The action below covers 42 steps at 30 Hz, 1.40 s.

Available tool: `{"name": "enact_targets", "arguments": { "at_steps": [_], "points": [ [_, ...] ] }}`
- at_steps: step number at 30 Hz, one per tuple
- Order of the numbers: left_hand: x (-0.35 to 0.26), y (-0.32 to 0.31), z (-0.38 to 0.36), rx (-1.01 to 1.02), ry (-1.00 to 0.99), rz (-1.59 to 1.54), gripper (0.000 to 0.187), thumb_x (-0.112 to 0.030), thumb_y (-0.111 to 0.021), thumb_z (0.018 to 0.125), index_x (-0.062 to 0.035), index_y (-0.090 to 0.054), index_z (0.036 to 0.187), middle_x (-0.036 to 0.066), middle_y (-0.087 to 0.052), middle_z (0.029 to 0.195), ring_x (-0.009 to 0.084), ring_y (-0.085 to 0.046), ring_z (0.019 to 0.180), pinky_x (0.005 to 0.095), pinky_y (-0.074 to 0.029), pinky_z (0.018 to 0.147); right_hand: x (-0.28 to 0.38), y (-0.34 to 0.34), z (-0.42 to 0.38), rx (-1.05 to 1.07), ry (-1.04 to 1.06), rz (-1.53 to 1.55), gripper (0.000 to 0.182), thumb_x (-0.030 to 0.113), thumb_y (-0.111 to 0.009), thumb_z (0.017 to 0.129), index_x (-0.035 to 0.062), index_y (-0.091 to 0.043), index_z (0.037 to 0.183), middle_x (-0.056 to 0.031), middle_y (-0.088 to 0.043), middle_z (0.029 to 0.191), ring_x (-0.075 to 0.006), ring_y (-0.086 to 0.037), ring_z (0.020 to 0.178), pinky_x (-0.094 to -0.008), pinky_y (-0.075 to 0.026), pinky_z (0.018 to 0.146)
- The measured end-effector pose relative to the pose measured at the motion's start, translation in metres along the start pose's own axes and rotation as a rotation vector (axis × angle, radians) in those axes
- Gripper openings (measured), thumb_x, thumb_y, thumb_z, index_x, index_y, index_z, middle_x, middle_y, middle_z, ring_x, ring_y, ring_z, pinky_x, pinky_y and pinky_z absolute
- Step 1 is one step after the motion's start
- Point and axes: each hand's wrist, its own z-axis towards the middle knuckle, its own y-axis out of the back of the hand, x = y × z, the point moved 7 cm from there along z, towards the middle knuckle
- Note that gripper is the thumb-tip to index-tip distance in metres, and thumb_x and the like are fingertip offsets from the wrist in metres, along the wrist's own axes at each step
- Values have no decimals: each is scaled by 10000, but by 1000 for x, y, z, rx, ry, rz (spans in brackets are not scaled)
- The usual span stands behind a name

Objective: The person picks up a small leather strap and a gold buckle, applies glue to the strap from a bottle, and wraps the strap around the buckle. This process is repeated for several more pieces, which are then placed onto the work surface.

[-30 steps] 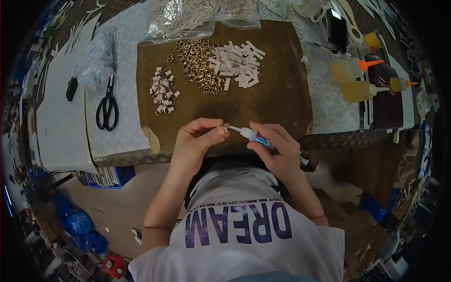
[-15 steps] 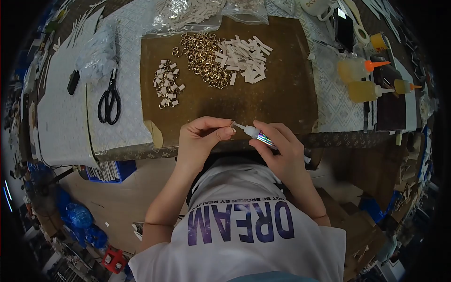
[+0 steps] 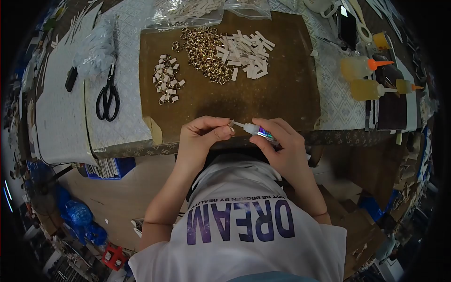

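Note:
My left hand pinches a small white strip between thumb and fingertips near the table's front edge. In my right hand is a small glue tube, its thin nozzle touching or very close to the strip. Beyond my hands, on the brown mat, are a heap of gold-coloured rings, a pile of loose white strips and, at the left, a smaller group of rings with white pieces on them.
Black scissors and a plastic bag lie left of the mat. To the right are bottles of yellow liquid, a phone and a roll of tape. Bags of strips rest at the back.
The view has shifted slightly, so the items on the table appear a little higher. My hands stay together, with the tube turned slightly and its nozzle still at the strip.

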Motion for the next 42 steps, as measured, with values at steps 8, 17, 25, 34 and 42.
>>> {"name": "enact_targets", "arguments": {
  "at_steps": [8,17,25,34,42],
  "points": [
    [12,6,2,5,158,-335,197,-27,-642,850,4,-631,1044,106,-664,962,190,-666,874,253,-558,781,-9,7,2,-49,-65,166,284,91,-716,783,26,-647,1051,-84,-627,855,-154,-601,723,-245,-468,627],
    [4,5,0,6,96,-241,196,-23,-652,841,2,-635,1035,103,-666,953,181,-664,871,253,-556,776,0,2,6,-17,-43,95,295,73,-728,768,37,-645,1049,-78,-620,848,-151,-602,695,-252,-476,584],
    [-6,3,-1,-10,-71,-5,168,36,-663,807,18,-662,974,99,-676,902,141,-652,801,249,-539,748,2,-1,6,9,-42,42,298,86,-728,767,39,-638,1047,-86,-616,860,-198,-615,718,-284,-487,605],
    [0,5,0,-18,-22,-34,161,19,-662,814,14,-663,976,98,-678,900,148,-655,808,248,-538,747,4,-5,5,13,-21,-31,295,104,-720,773,25,-630,1042,-98,-612,862,-230,-610,733,-301,-487,630],
    [21,11,1,7,255,-439,218,-29,-638,853,6,-620,1068,103,-660,984,184,-663,880,243,-561,782,-20,-8,3,13,-143,191,284,59,-683,812,17,-619,1085,-59,-598,861,-133,-590,797,-241,-463,697]
  ]
}}
